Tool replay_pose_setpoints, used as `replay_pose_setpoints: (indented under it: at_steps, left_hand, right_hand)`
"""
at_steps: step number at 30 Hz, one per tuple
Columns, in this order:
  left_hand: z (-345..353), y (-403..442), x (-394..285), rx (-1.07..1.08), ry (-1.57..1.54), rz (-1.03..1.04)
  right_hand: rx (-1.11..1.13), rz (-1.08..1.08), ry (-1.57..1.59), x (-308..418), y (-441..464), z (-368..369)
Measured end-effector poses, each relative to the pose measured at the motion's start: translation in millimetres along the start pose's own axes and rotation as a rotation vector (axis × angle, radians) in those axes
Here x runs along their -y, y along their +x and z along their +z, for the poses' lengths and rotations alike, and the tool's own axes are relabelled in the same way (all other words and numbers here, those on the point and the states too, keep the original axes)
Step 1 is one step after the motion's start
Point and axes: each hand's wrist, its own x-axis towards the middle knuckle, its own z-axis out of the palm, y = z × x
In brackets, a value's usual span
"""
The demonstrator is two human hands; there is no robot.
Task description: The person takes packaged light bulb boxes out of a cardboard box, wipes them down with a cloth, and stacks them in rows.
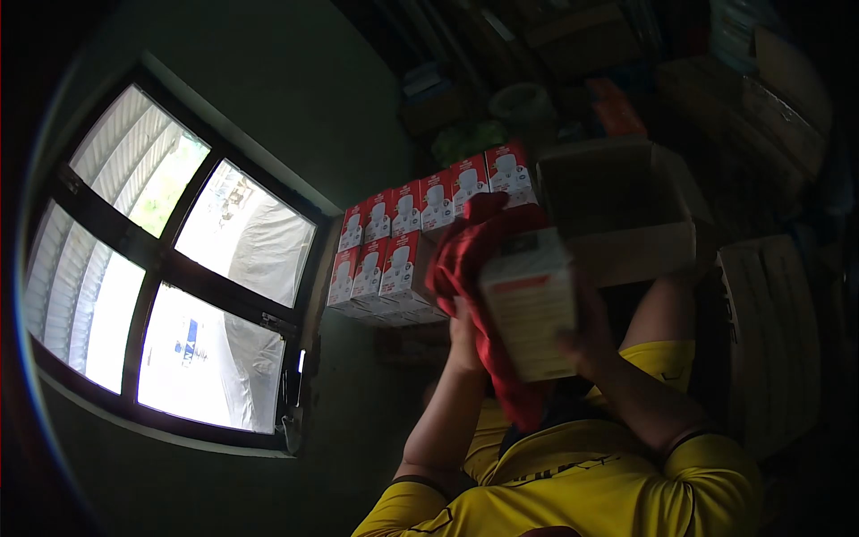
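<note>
A pale box (pixel 532 313) with printed text and a red stripe is held up in front of my body, slightly blurred. My right hand (pixel 591 336) grips it at its right side. On its left, my left hand (pixel 465 336) is closed on a red cloth (pixel 474 259), which lies against the box and hangs down below it. Beyond the cloth stand red and white boxes (pixel 404 210) in two stacked rows, each printed with a white item.
An open cardboard box (pixel 631 255) stands beyond my right hand. To the left is a barred window (pixel 165 259) in a dark wall. Flat cartons (pixel 769 340) are at the right, with more cartons (pixel 761 116) and a white bucket (pixel 523 103) at the back.
</note>
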Motion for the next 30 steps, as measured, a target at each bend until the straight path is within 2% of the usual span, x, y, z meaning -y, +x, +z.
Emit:
replay_pose_setpoints:
  at_steps: [1, 3, 4, 6, 8, 10, 11, 13, 17, 20, 21, 23, 25, 27, 30]
  left_hand:
    - [-3.5, -7.7, 1.6, -0.055, 0.067, -0.11]
    - [12.4, -25.0, 14.0, -0.107, 0.102, -0.19]
    - [-20.6, -34.8, 50.1, -0.216, 0.046, -0.179]
    - [-5.1, -34.3, 48.1, 0.006, 0.121, -0.023]
    - [-13.7, -31.6, 54.6, 0.006, 0.019, 0.054]
    - [-2.1, -17.8, 21.2, 0.09, -0.118, 0.125]
    - [-13.0, -15.0, 18.7, -0.094, -0.243, -0.01]
    - [-7.4, -2.0, -4.1, 0.28, -0.632, -0.009]
    - [-21.0, -9.5, 20.4, 0.065, -0.623, -0.014]
    - [-43.1, -8.4, 38.0, -0.065, -0.603, -0.004]
    - [-51.5, -12.1, 44.4, -0.037, -0.603, 0.001]
    - [-15.0, -16.9, 39.6, -0.26, -0.284, -0.006]
    - [-12.1, -21.7, 56.9, -0.227, -0.32, -0.054]
    - [-26.6, -28.0, 84.8, -0.155, -0.409, -0.1]
    - [-12.6, -41.4, 78.5, -0.074, -0.275, -0.085]
  right_hand:
    - [-0.073, 0.124, 0.283, 4.6, 1.7, 5.7]
    - [-0.072, 0.065, 0.281, 18.7, 15.5, 2.1]
    - [-0.062, 0.04, 0.253, 20.3, 23.2, -5.1]
    - [-0.013, 0.054, 0.219, 18.3, 26.3, -9.0]
    - [0.065, 0.076, 0.144, 17.1, 26.5, -8.9]
    - [0.226, 0.161, 0.103, 11.9, 19.2, -9.9]
    - [0.289, 0.216, 0.206, 10.6, 15.2, -10.3]
    - [0.406, 0.341, 0.425, 13.3, 5.2, -3.6]
    - [0.333, 0.495, 0.468, -18.9, -6.0, -18.1]
    - [0.226, 0.436, -0.016, -22.7, 2.6, -21.2]
    - [0.185, 0.417, -0.186, -21.8, 3.1, -20.2]
    - [0.038, 0.271, -0.072, -34.2, -1.9, -7.0]
    - [0.039, 0.151, 0.022, -29.9, -4.6, 3.0]
    - [0.187, 0.058, 0.112, -12.1, -5.6, 8.4]
    - [0.085, 0.196, -0.03, -13.4, -8.6, -10.2]
